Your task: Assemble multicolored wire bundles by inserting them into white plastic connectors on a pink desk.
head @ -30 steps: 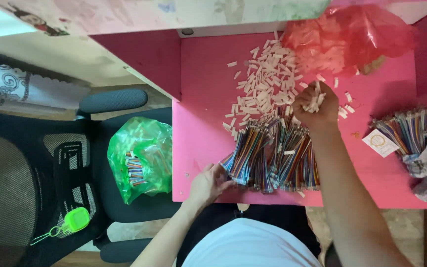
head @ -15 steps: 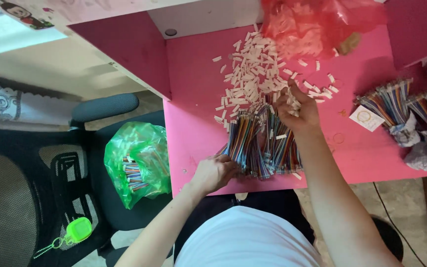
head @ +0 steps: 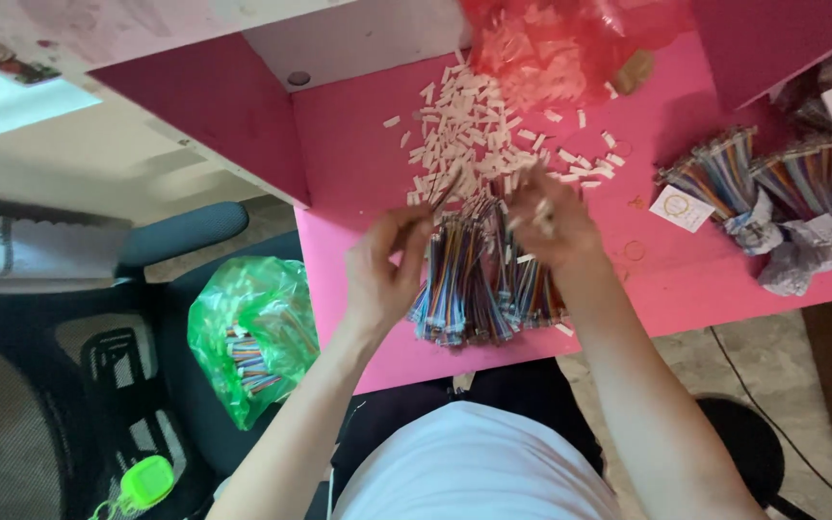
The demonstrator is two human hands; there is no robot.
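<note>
Both hands now raised together over the multicolour wire bundles [head: 479,279] on pink tabletop [head: 358,154]: left hand [head: 382,274] pinches one wire, right hand [head: 546,217] closed on white connector pieces [head: 474,125].

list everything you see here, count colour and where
desk: one, pink, across the top and middle
white pieces: a loose pile of many, white, back of the desk
wire bundle: one heap, multicoloured, front of the desk between the hands
red bag: one, clear red, back edge, holds more white pieces
wrapped wire bundles: several, multicoloured, right of the desk
green bag: one, green, on the chair, holds wires
chair: one, dark, left of the desk
left hand: pinches a wire, beside the heap
right hand: fingers closed on small pieces, over the heap
</note>
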